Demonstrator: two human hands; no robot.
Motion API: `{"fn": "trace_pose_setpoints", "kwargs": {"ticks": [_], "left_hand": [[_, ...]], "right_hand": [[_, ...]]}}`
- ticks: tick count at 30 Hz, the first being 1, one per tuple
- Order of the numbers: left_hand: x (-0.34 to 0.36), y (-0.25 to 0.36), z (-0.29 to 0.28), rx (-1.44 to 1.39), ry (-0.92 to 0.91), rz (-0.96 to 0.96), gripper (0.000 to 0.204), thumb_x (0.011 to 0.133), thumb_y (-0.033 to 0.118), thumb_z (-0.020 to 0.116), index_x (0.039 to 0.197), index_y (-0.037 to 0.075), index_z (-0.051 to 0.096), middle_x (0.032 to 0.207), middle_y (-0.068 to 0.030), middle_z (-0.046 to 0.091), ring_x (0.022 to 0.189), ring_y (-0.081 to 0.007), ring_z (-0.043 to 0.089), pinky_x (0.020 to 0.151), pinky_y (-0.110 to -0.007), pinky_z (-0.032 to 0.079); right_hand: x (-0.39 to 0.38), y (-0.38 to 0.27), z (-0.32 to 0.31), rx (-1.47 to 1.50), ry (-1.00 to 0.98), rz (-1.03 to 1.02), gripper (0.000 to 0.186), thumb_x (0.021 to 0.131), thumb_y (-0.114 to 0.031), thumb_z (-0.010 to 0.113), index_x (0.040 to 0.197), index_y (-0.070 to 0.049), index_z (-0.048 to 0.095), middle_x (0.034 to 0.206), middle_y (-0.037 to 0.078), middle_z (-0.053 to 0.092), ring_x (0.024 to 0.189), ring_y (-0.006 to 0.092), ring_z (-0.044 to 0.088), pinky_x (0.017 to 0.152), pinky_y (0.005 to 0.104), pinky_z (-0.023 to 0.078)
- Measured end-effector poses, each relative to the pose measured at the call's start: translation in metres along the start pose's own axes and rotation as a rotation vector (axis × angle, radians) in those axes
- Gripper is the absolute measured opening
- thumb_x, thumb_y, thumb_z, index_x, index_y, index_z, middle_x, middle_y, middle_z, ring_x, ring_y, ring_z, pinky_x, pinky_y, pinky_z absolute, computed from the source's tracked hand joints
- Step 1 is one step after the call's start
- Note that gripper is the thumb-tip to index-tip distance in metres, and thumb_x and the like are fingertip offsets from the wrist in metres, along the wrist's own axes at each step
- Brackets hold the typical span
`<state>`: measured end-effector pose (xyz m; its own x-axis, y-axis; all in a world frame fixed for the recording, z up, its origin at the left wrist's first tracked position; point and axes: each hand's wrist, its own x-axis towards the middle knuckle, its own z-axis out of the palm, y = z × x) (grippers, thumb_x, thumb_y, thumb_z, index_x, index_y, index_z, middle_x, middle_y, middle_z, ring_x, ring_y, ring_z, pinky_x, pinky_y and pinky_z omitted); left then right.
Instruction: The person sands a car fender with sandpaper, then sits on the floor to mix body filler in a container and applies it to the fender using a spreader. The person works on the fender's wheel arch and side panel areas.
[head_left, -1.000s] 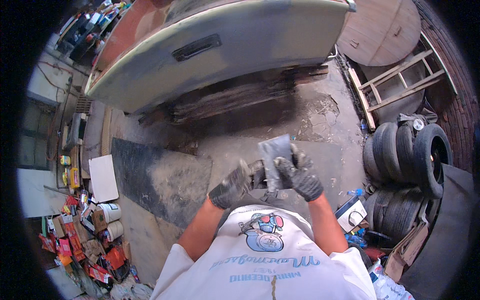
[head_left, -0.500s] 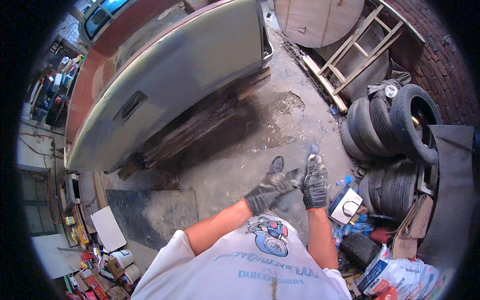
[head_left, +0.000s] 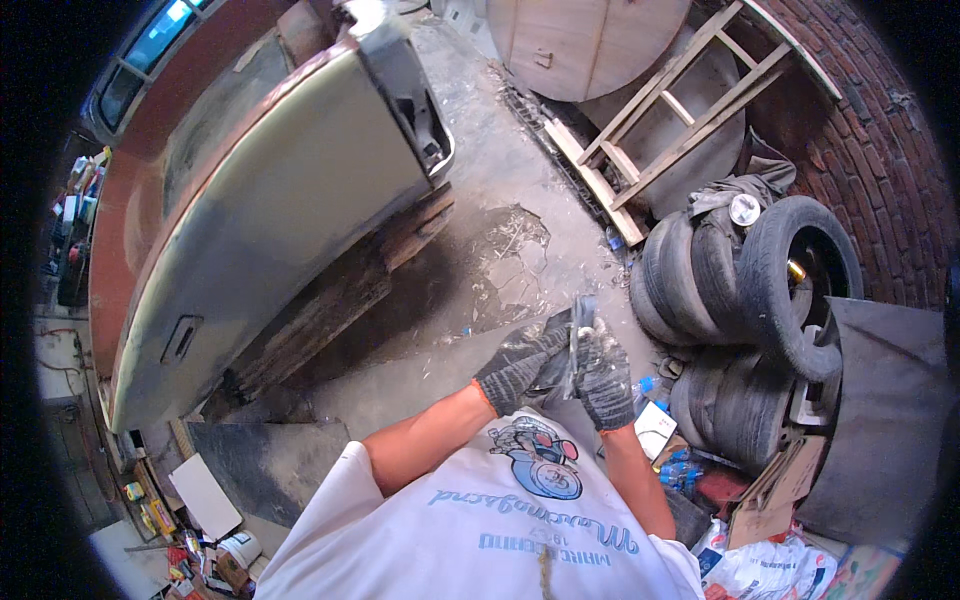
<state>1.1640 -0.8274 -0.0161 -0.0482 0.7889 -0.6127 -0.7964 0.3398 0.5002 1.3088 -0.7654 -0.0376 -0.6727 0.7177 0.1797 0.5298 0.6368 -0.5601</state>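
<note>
My left hand [head_left: 522,362] and my right hand [head_left: 602,378], both in grey knit gloves with orange cuffs, are close together in front of my white shirt [head_left: 470,520]. Their fingers close around a flat grey piece [head_left: 582,312], held upright between them; exactly what it is cannot be made out. Up and to the left, a large pale-painted vehicle panel [head_left: 265,220] with a recessed handle rests above a dark timber beam [head_left: 330,310], out of contact with my hands.
Stacked tyres [head_left: 722,412], cardboard [head_left: 775,495], plastic bottles and bags lie at right, beside a brick wall [head_left: 870,140]. Behind them lean a wooden frame [head_left: 672,110] and round board [head_left: 545,50]. Cracked concrete floor [head_left: 515,255] runs alongside the panel; clutter lines the left.
The view has swung rightward, so the panel now sits further left. My hands have shifted right relative to a second ago and drawn together around the flat piece.
</note>
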Motion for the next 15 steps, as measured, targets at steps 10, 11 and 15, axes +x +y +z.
{"fn": "trace_pose_setpoints", "kwargs": {"ticks": [10, 11, 15], "left_hand": [[0.088, 0.094, 0.006, -0.225, -0.003, 0.128, 0.021, 0.091, 0.024, 0.059, 0.106, 0.009, 0.063, 0.087, -0.0024, 0.063, 0.068, -0.011, 0.06, 0.055, -0.023, 0.051], [0.101, 0.113, 0.011, -0.138, 0.158, 0.205, 0.02, 0.091, 0.024, 0.06, 0.104, 0.009, 0.064, 0.086, -0.002, 0.063, 0.069, -0.0106, 0.059, 0.055, -0.023, 0.05], [0.147, 0.165, 0.051, -0.042, 0.461, 0.604, 0.023, 0.088, 0.018, 0.062, 0.109, 0.008, 0.058, 0.094, -0.0015, 0.06, 0.083, -0.0104, 0.058, 0.07, -0.026, 0.05]], "right_hand": [[0.134, 0.034, -0.006, 0.256, -0.362, 0.107, 0.044, 0.092, -0.029, 0.053, 0.122, 0.003, 0.05, 0.104, 0.026, 0.06, 0.09, 0.0402, 0.06, 0.077, 0.0438, 0.049], [0.155, 0.043, -0.008, 0.122, -0.475, 0.077, 0.045, 0.091, -0.028, 0.055, 0.122, 0.004, 0.05, 0.104, 0.028, 0.059, 0.092, 0.0407, 0.06, 0.078, 0.0455, 0.048], [0.258, 0.098, -0.032, 0.496, -0.112, 0.317, 0.055, 0.088, -0.026, 0.062, 0.13, 0.001, 0.041, 0.112, 0.021, 0.056, 0.097, 0.0256, 0.058, 0.086, 0.0357, 0.047]]}}
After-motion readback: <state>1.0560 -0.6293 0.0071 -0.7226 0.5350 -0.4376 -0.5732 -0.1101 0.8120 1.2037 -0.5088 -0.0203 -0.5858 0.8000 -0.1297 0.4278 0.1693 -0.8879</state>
